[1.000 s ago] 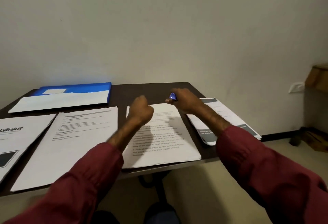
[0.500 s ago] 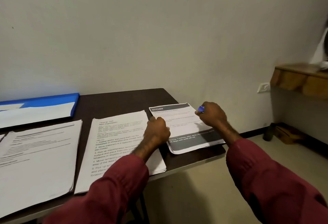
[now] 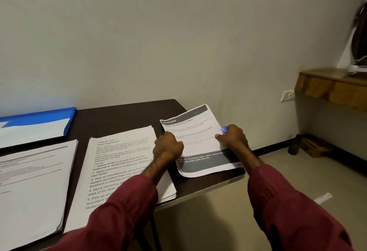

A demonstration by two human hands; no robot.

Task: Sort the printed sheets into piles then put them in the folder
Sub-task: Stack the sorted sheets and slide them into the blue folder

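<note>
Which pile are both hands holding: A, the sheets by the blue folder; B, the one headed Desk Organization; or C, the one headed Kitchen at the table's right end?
C: the left hand and the right hand grip opposite sides of the Kitchen pile.

Dim, even indoor light; blurred, warped edges.

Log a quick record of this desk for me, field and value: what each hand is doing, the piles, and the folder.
left hand: grips the left edge of the kitchen pile
right hand: pinches the kitchen pile's right edge, also holds a small blue object
middle pile: flat, headed Desk Organization, partly under the left arm
left pile: flat, text blurred
folder: blue, far left
table: dark
</note>
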